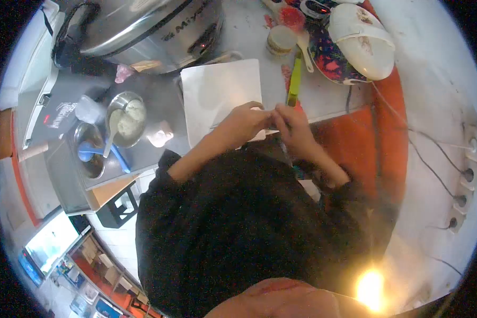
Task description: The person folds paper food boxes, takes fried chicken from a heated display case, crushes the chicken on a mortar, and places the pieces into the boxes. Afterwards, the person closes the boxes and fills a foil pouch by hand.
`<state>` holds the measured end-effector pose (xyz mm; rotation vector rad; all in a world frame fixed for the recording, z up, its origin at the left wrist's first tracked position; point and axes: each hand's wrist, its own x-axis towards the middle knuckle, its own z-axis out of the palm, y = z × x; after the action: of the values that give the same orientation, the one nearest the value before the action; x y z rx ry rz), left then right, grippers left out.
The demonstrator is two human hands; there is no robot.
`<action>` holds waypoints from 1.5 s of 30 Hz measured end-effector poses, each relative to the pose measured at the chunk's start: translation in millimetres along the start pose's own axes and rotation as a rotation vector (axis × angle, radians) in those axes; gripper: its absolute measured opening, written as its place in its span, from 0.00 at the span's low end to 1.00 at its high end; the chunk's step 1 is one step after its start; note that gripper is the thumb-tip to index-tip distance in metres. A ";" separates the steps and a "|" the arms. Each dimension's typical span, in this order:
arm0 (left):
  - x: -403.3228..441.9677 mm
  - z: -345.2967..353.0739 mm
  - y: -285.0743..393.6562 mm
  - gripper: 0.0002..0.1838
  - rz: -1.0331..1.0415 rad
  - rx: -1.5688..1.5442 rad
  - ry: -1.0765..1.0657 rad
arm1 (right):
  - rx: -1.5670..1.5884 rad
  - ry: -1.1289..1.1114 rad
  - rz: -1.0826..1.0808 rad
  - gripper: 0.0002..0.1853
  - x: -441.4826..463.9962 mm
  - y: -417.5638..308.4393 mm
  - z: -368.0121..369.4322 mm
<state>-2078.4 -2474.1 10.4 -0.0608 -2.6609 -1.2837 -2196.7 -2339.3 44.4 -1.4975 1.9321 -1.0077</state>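
My left hand [244,123] and my right hand [291,126] meet at the fingertips, near the front edge of the counter. The fingers of both are bent in a pinch, and what lies between them is too small and hidden to name. Under and beside my left hand is a white sheet [221,87], flat on the counter. A long yellow-green handled tool [295,79] lies just beyond my right hand, its near end close to the knuckles; I cannot tell if they touch.
A large steel cooker [159,37] stands at the back left. Nearer are a metal bowl of pale food [128,126] with a spoon, and another bowl with a blue ladle [87,152]. At right are a small jar [281,41], a white lidded container [361,45] and cables.
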 end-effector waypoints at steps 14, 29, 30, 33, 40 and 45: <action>56.1 62.9 17.8 0.15 -0.211 -0.002 0.112 | 0.270 0.313 0.238 0.11 -22.5 69.4 -33.7; 37.2 96.0 17.7 0.09 -0.170 -0.158 0.014 | 0.060 0.798 0.560 0.08 -105.9 160.3 -69.1; 38.1 89.7 19.7 0.09 -0.162 -0.166 0.010 | 0.020 0.779 0.576 0.10 -128.8 191.3 -52.0; 41.9 74.2 25.0 0.08 -0.171 -0.093 -0.075 | 0.125 0.709 0.749 0.13 -185.1 274.7 4.3; 52.4 52.0 19.1 0.08 0.108 0.009 -0.037 | 0.018 0.232 0.791 0.17 -200.3 286.2 6.5; 87.1 25.5 21.5 0.09 0.256 0.027 -0.082 | 0.660 0.215 0.376 0.20 -98.6 126.2 -43.0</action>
<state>-2165.2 -2444.6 27.6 -0.4439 -2.6302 -1.1867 -2277.1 -2218.1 -35.3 -0.6565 1.6748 -1.4724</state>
